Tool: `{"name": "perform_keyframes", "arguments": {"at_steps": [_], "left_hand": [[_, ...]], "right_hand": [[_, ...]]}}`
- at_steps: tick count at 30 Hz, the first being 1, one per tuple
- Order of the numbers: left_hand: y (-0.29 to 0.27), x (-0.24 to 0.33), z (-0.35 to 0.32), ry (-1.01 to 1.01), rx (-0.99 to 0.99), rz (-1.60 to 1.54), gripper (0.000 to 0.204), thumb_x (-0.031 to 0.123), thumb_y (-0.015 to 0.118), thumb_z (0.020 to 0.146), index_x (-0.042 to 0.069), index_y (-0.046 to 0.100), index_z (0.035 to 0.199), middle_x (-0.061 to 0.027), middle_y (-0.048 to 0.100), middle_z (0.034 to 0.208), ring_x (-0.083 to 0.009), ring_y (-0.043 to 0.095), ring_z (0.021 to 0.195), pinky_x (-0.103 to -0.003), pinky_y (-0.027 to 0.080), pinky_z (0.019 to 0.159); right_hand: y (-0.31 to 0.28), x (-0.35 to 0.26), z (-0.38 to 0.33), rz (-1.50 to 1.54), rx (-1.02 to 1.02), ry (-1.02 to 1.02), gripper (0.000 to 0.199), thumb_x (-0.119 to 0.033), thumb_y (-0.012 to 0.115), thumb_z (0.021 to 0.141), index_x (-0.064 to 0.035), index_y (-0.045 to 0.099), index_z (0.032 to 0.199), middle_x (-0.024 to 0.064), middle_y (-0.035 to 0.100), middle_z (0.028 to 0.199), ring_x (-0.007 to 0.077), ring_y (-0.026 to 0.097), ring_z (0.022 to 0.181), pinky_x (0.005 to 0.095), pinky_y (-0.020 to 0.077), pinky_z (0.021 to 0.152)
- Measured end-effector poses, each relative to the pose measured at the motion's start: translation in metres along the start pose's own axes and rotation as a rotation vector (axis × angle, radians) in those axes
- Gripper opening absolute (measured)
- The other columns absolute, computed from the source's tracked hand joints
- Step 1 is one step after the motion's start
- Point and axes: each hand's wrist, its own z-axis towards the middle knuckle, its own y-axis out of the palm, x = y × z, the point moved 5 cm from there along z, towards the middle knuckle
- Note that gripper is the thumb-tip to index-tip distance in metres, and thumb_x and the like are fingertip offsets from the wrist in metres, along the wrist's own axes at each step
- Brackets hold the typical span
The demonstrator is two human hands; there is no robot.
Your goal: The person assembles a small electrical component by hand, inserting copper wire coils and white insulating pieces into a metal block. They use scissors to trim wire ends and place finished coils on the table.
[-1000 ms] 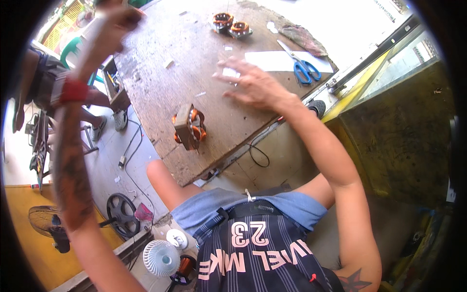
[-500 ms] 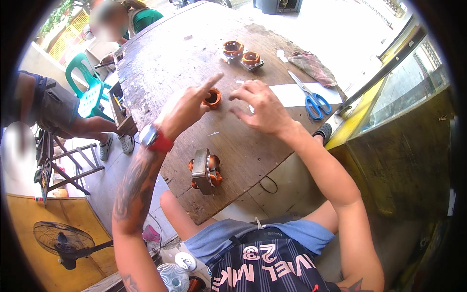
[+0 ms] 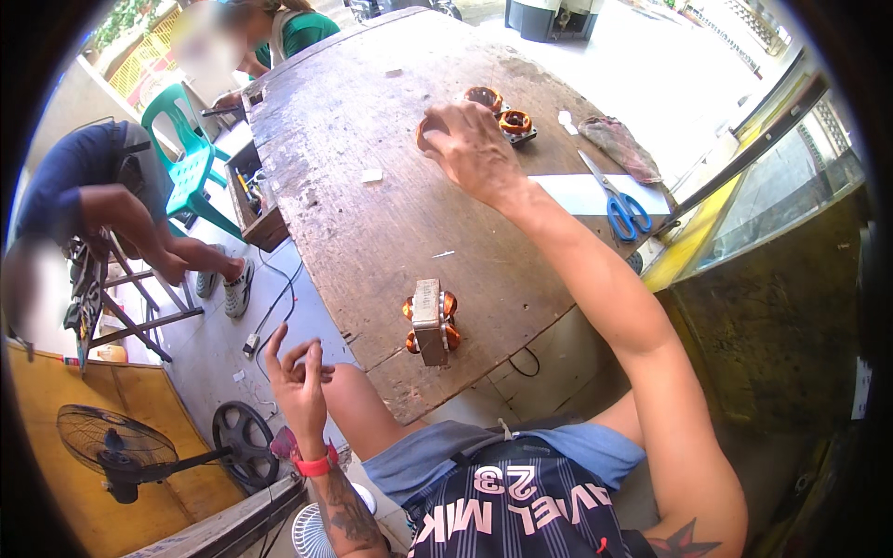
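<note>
Open-air repair workshop: worn wooden bench [image 3: 372,232] with copper-wound coils [image 3: 502,110], a transformer core [image 3: 429,321], scissors [image 3: 616,200]; fans [image 3: 116,451] on the floor.

A worn wooden table [image 3: 372,232] carries a copper-wound motor core [image 3: 429,321] near its near edge, two more coils [image 3: 502,112] and blue-handled scissors [image 3: 616,200] toward its right edge.

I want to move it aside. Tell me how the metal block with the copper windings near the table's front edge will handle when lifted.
The wound block looks like solid stacked metal plus copper coils, so probably heavy for its size and stiff. It stands on a narrow face close to the table edge, so a push could tip it. The exposed windings might scratch; grip the metal core.
</note>
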Motion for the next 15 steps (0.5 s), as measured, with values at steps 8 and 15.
{"name": "perform_keyframes", "arguments": {"at_steps": [8,15], "left_hand": [[-0.052,0.003,-0.025,-0.027,0.120,0.010,0.059,0.012,0.068,0.105,0.006,0.041,0.157,-0.0149,0.073,0.112,-0.0109,0.070,0.074,-0.022,0.054,0.063],[-0.035,0.068,-0.059,0.118,-0.382,0.002,0.037,0.007,0.071,0.098,0.002,0.065,0.135,-0.0144,0.077,0.100,-0.0130,0.072,0.072,-0.026,0.057,0.063]], "right_hand": [[-0.023,-0.015,-0.018,-0.050,-0.257,0.007,0.010,-0.015,0.072,0.091,-0.0124,0.081,0.087,0.0033,0.055,0.151,0.0234,0.041,0.146,0.0463,0.0197,0.130],[-0.065,-0.045,-0.060,-0.076,-0.308,-0.047,0.006,-0.021,0.080,0.085,-0.0149,0.082,0.085,0.0025,0.059,0.144,0.0224,0.045,0.139,0.0460,0.0204,0.127]]}}
